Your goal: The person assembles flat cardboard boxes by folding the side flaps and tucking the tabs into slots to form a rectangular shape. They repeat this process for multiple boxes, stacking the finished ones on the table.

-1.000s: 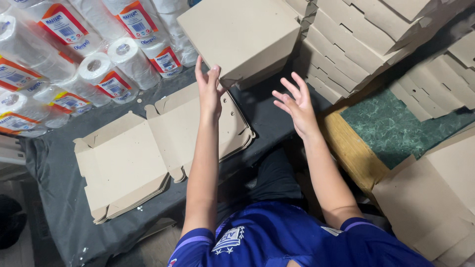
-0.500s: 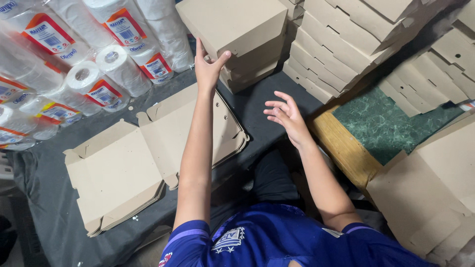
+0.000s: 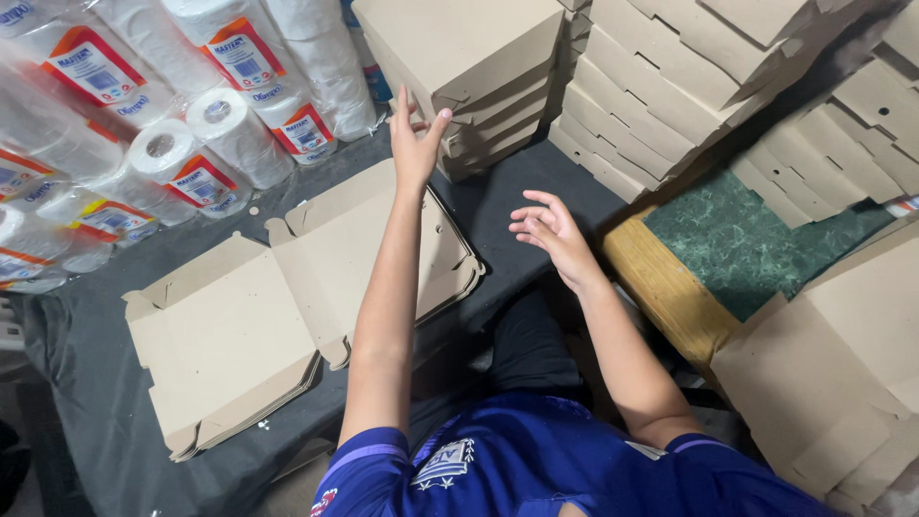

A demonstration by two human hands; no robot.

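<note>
While the left hand (image 3: 414, 144) reaches up with fingers spread wide, touching the edge of a stack of folded cardboard boxes (image 3: 469, 77), the right hand (image 3: 550, 235) hovers open and empty beside it. Two piles of flat, unfolded boxes (image 3: 287, 306) lie on the dark cloth (image 3: 86, 383) — brown, plain. At upper left sit clear-wrapped paper rolls (image 3: 206, 144), each with a red and orange label. More folded boxes (image 3: 689, 86) are stacked at right.

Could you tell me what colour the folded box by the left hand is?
Plain brown cardboard: the folded box, seen in the head view.
</note>
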